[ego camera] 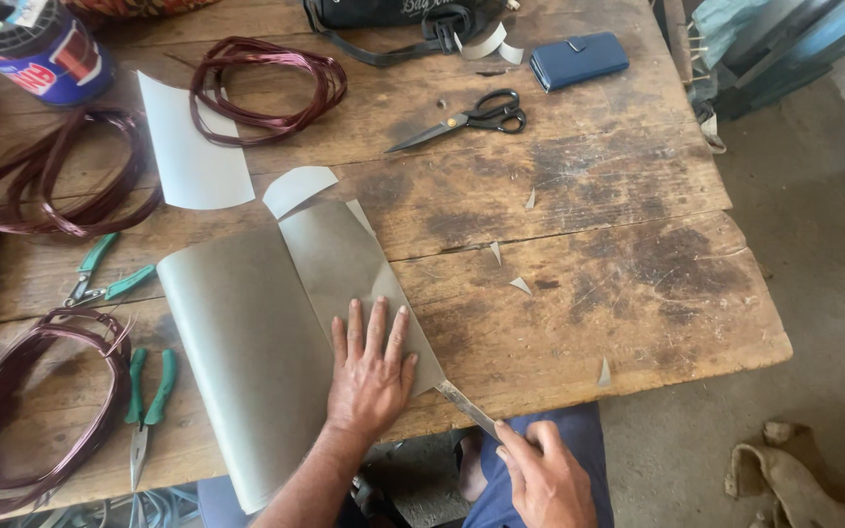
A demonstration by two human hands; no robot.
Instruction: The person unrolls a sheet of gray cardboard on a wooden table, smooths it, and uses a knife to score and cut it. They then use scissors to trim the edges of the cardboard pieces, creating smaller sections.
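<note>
A large grey sheet [246,342] lies folded over on the wooden table [589,244], one edge hanging past the front. My left hand [369,372] presses flat on the folded flap, fingers spread. My right hand [545,479], below the table edge, grips a thin metal blade [466,406] whose tip reaches into the fold at the sheet's near right corner. Small grey offcuts [520,286] lie scattered to the right.
Black scissors [476,115] and a blue wallet case [579,61] lie at the back. Coils of reddish wire [266,88] sit at the back and left, with green-handled pliers [144,411] and cutters [100,279], a wire spool [36,49], and cut grey pieces [193,156].
</note>
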